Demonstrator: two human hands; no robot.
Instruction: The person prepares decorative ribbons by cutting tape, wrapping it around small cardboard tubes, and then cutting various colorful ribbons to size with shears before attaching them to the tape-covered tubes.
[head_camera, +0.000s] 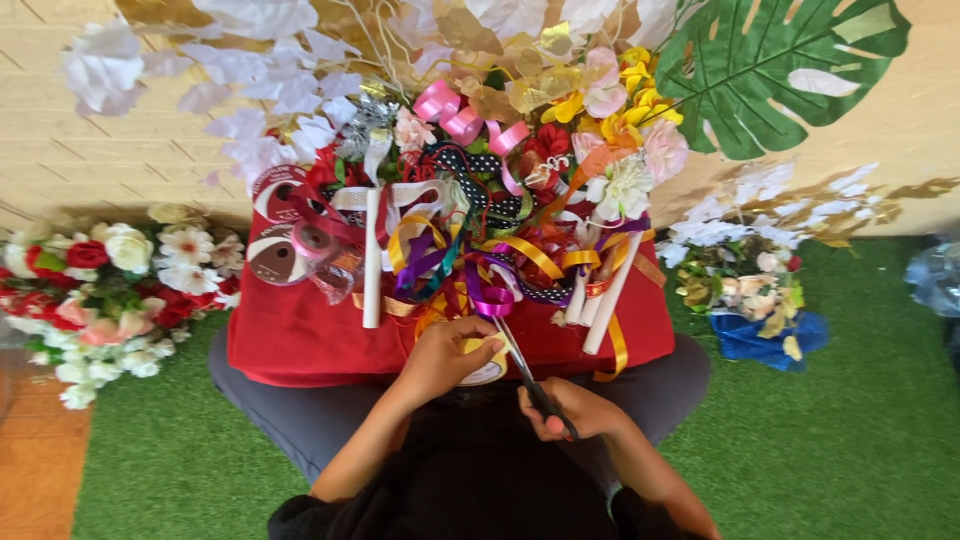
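Steel scissors (530, 375) snip glossy curled purple ribbon (487, 297).

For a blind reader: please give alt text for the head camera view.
Seen from above, a person's right hand works scissors at a purple ribbon, while the left hand grips a yellow ribbon spool. Curled ribbons and artificial flowers crowd a red cloth.

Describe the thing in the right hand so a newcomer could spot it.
Start at the red cloth across the person's lap. At its near edge, the right hand holds scissors. Unlike the soft ribbons around them, they are dark-handled with thin metal blades pointing at the purple ribbon.
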